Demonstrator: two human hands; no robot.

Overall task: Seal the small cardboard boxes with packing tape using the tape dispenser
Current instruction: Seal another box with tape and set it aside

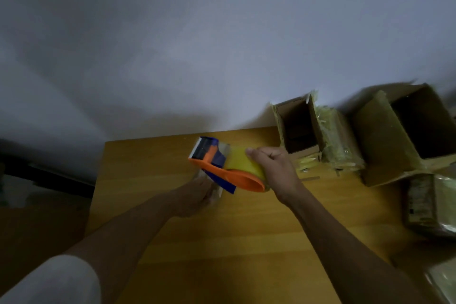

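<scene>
Plain grey-white wall fills most of the view, wooden desk below it. Open cardboard boxes sit far right. Right hand grips the orange tape dispenser mid-desk; left hand pinches something blurry underneath.

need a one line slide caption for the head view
Right hand grips an orange tape dispenser above a wooden table while the left hand holds something blurred beneath it; open cardboard boxes behind.
</scene>
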